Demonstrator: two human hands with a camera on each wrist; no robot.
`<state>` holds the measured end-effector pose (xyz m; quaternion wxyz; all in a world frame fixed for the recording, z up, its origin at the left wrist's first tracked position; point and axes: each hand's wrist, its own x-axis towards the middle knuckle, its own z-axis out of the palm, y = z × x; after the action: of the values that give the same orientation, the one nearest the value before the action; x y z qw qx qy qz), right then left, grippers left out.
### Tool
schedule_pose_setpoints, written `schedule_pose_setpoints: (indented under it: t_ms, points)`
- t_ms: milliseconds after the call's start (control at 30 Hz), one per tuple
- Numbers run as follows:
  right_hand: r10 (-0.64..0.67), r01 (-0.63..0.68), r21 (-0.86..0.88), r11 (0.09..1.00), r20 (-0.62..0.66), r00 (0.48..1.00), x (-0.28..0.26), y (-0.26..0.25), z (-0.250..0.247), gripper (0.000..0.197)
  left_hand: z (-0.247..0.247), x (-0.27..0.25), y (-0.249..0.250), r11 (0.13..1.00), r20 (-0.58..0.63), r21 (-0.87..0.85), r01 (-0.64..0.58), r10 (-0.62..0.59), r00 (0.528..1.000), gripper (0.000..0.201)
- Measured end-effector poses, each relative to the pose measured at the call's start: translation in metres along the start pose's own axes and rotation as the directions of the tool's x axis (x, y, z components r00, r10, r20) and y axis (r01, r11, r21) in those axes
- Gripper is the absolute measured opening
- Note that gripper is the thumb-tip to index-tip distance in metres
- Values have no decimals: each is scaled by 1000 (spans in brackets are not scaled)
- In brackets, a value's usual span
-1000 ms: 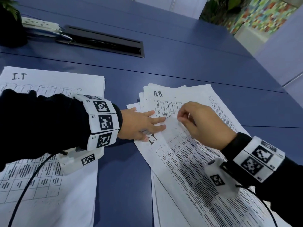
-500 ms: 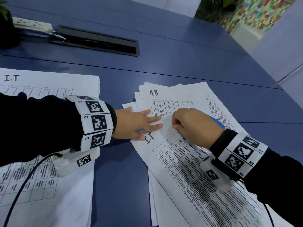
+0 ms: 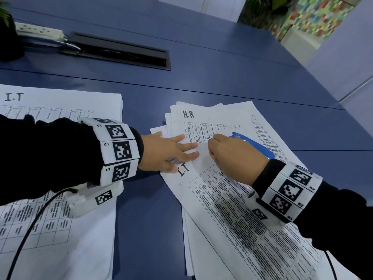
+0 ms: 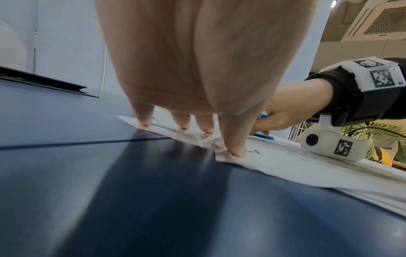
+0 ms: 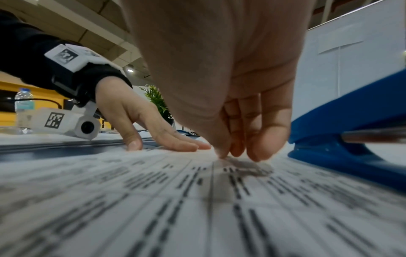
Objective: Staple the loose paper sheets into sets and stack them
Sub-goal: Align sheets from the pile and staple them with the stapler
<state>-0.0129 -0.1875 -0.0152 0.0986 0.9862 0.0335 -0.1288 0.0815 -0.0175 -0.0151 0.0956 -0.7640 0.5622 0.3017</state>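
A printed sheet marked I.T (image 3: 222, 199) lies slanted on top of a loose pile headed by a sheet marked H.R (image 3: 212, 118). My left hand (image 3: 181, 150) lies flat, and its straight fingers press the I.T sheet's (image 4: 285, 160) top left corner. My right hand (image 3: 222, 152) is curled at the sheet's top edge, where its thumb and fingertips (image 5: 222, 154) pinch together on the paper (image 5: 175, 200). A blue stapler (image 3: 254, 145) rests on the pile just behind and to the right of that hand, untouched in the right wrist view (image 5: 351, 144).
A neat stack marked I.T (image 3: 60, 102) lies at the left under my left forearm. On the blue table (image 3: 222, 73), farther back, are a black cable hatch (image 3: 121, 51), a white power strip (image 3: 38, 30) and a dark plant pot (image 3: 8, 43).
My right hand has dropped lower onto the sheet's top edge and curled tighter, which uncovers the blue stapler behind it. My left hand has stayed pressed on the corner.
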Motion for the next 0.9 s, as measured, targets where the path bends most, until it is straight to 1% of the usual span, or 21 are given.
schedule_pose_setpoints:
  t_ms: [67,133,200,267,333,467,533,567,633,700,733,767,833,900]
  points:
    - [13,-13,57,998,1,1000,0,1,1,10,0,0,0,1000,-2,0,-1,1,1000,58]
    - [20,-22,158,987,16,1000,1,4,2,13,0,0,0,1000,-5,-2,-3,3,1000,58]
    - [50,-60,288,956,42,998,1,9,0,10,1,1,0,1000,-10,-8,-8,8,1000,58]
    - [85,-100,381,919,57,995,-1,13,-2,10,2,2,-2,1000,-13,-16,-11,10,1000,57]
    - [105,-116,424,898,51,993,-5,17,-4,12,3,2,-3,1000,-19,-16,-14,14,1000,57]
    - [127,-109,474,874,-5,992,-20,28,0,11,0,2,1,1000,-43,18,-2,3,999,58]
    - [141,-108,491,865,-32,989,-29,32,1,11,-1,1,4,1000,-97,6,3,-3,995,59]
    - [145,-104,497,861,-44,988,-34,34,1,11,-1,2,6,1000,-146,-11,4,-6,989,58]
    - [146,-91,517,851,-67,987,-43,38,2,11,-1,6,9,998,-262,-59,20,-35,964,49]
    - [157,-82,526,847,-100,983,-54,41,2,12,-1,10,15,991,-348,-115,61,-98,932,39]
    - [166,-79,529,845,-118,979,-61,44,3,12,-1,13,18,986,-371,-143,88,-135,919,42]
    - [177,-80,535,841,-133,975,-68,46,3,12,-1,15,20,978,-377,-173,114,-173,910,48]
    - [216,-100,556,825,-146,965,-86,52,5,12,-2,18,26,957,-369,-246,151,-237,899,65]
    - [270,-129,579,805,-165,948,-107,59,8,11,-3,20,29,942,-358,-283,182,-280,891,78]
